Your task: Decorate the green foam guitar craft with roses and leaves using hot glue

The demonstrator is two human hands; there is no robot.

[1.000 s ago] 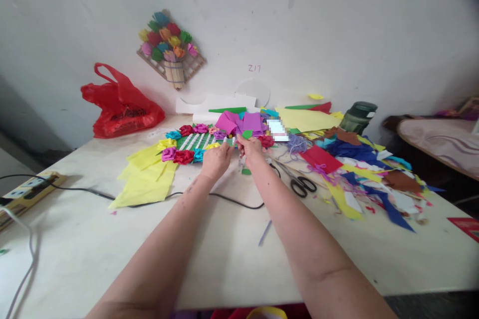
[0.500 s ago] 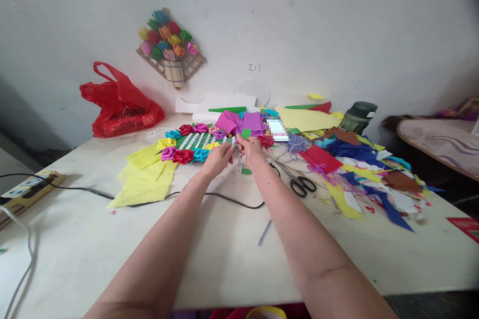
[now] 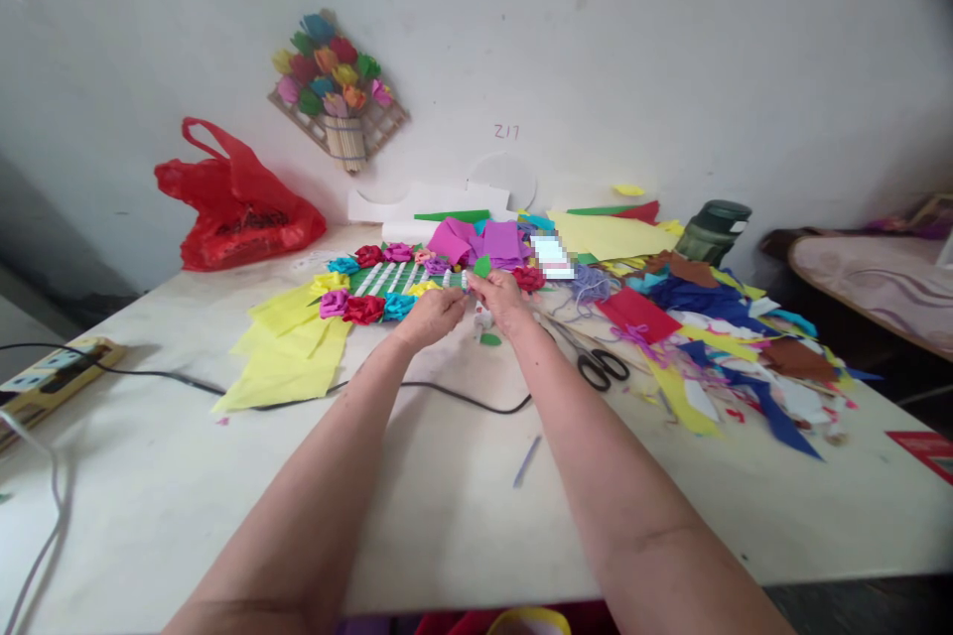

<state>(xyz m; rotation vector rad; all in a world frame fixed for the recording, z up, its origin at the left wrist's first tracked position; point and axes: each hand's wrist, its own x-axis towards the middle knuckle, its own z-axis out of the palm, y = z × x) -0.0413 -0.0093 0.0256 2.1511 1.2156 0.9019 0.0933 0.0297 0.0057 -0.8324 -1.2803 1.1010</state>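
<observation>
A green panel with white strips (image 3: pixel 383 279) lies at the table's middle, ringed by paper flowers in red (image 3: pixel 364 309), blue, yellow, pink and purple. At its right part, my left hand (image 3: pixel 439 315) is closed, fingers pinched; what it holds is too small to make out. Just right of it, my right hand (image 3: pixel 498 296) is closed too, with a green paper leaf (image 3: pixel 482 266) at its fingertips. The fingertips of both hands nearly meet. A red flower (image 3: pixel 528 279) sits beyond the right hand. Another green piece (image 3: pixel 489 339) lies on the table below the hands.
Black-handled scissors (image 3: pixel 594 368) and colored scraps (image 3: pixel 707 317) lie at the right. Yellow paper (image 3: pixel 290 357) and a black cable (image 3: pixel 462 399) are nearer the left. A red bag (image 3: pixel 242 208), a dark bottle (image 3: pixel 713 232) and a power strip (image 3: pixel 60 377) stand around the table (image 3: pixel 447 516).
My left hand has shifted slightly left and its fingers look more curled in. The green leaf and my right hand's fingertips have moved slightly left.
</observation>
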